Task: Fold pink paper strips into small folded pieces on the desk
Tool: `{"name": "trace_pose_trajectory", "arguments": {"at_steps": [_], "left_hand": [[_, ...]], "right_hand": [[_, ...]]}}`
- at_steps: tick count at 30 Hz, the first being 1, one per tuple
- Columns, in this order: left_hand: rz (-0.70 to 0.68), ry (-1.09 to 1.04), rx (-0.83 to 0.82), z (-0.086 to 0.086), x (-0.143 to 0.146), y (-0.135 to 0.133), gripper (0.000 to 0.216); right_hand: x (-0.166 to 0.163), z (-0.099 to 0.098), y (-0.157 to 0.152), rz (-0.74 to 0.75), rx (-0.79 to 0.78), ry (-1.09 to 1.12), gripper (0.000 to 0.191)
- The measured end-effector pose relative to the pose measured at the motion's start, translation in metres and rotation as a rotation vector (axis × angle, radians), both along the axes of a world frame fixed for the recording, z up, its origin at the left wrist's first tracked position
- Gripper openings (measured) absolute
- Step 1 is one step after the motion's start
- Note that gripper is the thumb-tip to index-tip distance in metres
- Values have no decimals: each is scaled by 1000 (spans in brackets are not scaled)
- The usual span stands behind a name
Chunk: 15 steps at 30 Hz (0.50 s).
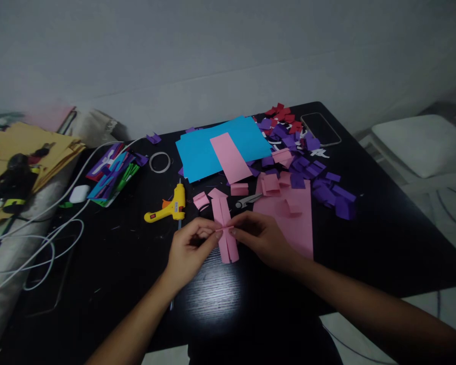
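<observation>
Between my hands, above the near middle of the black table, is a folded pink paper strip (pixel 228 249) with a crease or slit along its length. A narrow pink band crosses its middle. My left hand (pixel 193 247) pinches the band's left end, thumb and fingertips together. From the other side my right hand (pixel 268 237) pinches the right end the same way. Just beyond lie small folded pink paper pieces (pixel 239 189) and a pair of scissors (pixel 248 201), partly covered. A yellow glue gun (pixel 169 207) rests left of the strip.
Blue paper sheets (pixel 201 152) lie at the back, a pink rectangle (pixel 231 158) on top. A pink sheet (pixel 302 223) and many purple paper pieces (pixel 307 170) spread to the right. A tape ring (pixel 160 162), white cables (pixel 53 238), an earbud case (pixel 79 193) and a phone (pixel 321 128) also lie here.
</observation>
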<state>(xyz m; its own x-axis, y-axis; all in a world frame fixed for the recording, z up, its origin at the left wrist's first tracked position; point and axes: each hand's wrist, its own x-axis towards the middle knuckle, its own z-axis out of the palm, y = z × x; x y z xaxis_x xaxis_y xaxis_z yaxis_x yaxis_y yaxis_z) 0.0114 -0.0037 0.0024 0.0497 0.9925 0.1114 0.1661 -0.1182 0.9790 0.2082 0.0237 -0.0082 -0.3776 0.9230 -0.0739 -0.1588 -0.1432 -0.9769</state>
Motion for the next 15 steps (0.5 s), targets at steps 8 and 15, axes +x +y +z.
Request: {"name": "trace_pose_trajectory", "arguments": {"at_steps": [8,15], "left_hand": [[-21,163,182,-1,-7,-1,7],[-27,21,124,-1,-4,-4,9]], "right_hand": [[-1,4,-3,12,-75,87,45],[-2,2,-1,45,-38,51,28]]}}
